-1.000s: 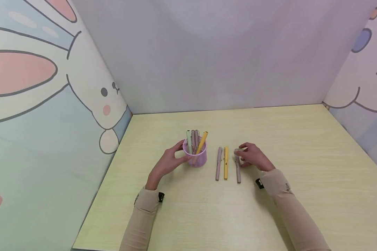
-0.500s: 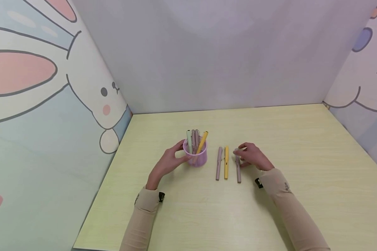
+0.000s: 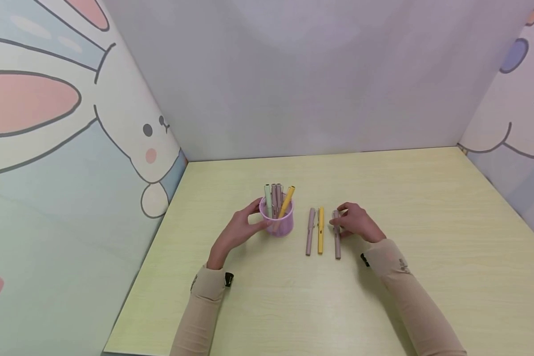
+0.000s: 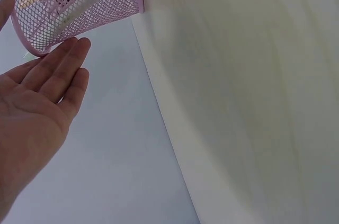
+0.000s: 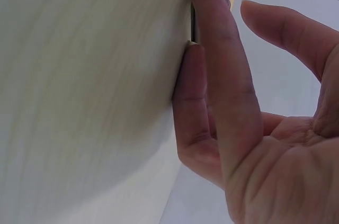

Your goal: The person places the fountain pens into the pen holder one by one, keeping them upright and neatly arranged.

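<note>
In the head view, a pink mesh pen holder [image 3: 285, 228] stands upright with several pens in it: a pale green one [image 3: 268, 198], mauve ones and a yellow pen [image 3: 288, 199] leaning right. My left hand [image 3: 238, 230] holds this holder near its rim, thumb on the near side and fingers on the far side. On the table a mauve pen [image 3: 337, 247] lies under my right hand [image 3: 358, 222], whose thumb overlaps its upper part. The right wrist view shows the fingertips [image 5: 209, 1] at that pen's side, while the thumb [image 5: 275, 25] stands apart from it.
Between the holder and the right hand lie a mauve pen [image 3: 310, 232] and a yellow pen [image 3: 321, 232], roughly parallel. The pale wooden table [image 3: 271, 306] meets a grey backdrop behind and cartoon-printed panels [image 3: 71, 198] at the sides.
My right hand has shifted slightly, its thumb moving a little lower along the mauve pen, so the pen's top end shows more. The left hand and pen holder have stayed in place.
</note>
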